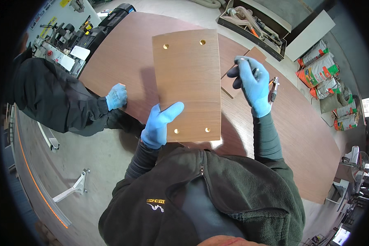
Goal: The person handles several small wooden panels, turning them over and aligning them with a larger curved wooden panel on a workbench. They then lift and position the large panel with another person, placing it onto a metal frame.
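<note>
My left hand wears a blue glove and is closed on the lower left edge of a rectangular wood-grain panel, its thumb flat on the face. Two round holes show near the panel's far end and two near its near end; they look brass-coloured inside. The panel is raised and tilted over the brown table. Right of it, my gloved right hand is in the air with curled fingers, pinching something small that I cannot make out. Beneath that hand lie smaller brown boards.
A metal hand tool lies right of my right hand. At left, a co-worker's gloved fist is at the table edge. Beyond stand a machine, an open box of hoses and tools and several filled bags.
</note>
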A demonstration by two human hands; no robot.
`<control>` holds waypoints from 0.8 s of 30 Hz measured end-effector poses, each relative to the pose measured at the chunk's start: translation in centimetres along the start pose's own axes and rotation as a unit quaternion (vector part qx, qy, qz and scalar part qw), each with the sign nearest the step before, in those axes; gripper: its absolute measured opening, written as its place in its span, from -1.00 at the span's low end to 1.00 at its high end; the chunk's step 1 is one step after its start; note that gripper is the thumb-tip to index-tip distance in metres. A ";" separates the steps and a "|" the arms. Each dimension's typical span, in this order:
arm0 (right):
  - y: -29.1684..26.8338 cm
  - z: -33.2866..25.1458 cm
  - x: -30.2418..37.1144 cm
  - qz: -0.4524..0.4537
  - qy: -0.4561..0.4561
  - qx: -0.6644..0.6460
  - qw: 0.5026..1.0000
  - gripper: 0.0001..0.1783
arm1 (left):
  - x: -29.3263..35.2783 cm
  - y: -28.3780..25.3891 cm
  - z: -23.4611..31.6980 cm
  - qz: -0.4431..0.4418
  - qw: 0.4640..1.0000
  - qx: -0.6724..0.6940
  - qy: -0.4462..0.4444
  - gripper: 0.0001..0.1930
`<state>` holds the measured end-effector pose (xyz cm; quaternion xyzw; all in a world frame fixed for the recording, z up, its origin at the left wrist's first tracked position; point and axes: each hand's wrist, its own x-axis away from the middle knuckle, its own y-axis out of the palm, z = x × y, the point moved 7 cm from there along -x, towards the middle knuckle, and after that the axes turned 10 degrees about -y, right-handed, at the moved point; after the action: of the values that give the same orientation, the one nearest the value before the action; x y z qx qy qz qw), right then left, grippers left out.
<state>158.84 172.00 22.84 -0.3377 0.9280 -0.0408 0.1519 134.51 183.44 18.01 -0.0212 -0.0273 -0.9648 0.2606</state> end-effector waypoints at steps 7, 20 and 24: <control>2.1 1.7 3.2 -0.092 0.037 -0.118 0.988 -0.65 | -0.6 -0.1 -3.0 0.020 0.957 0.222 -0.184 -0.58; 4.4 7.1 6.1 -0.166 0.086 -0.095 0.978 -0.62 | -2.6 -0.6 -4.7 0.039 0.991 0.063 -0.108 -0.66; 2.5 8.8 5.3 -0.129 0.018 0.026 0.991 -0.58 | -4.4 -0.7 -4.2 0.070 0.993 0.043 -0.079 -0.72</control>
<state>156.22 170.74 12.67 -0.4497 0.8779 -0.0901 0.1378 137.85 185.98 13.50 -0.0885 -0.0878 -0.9372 0.3256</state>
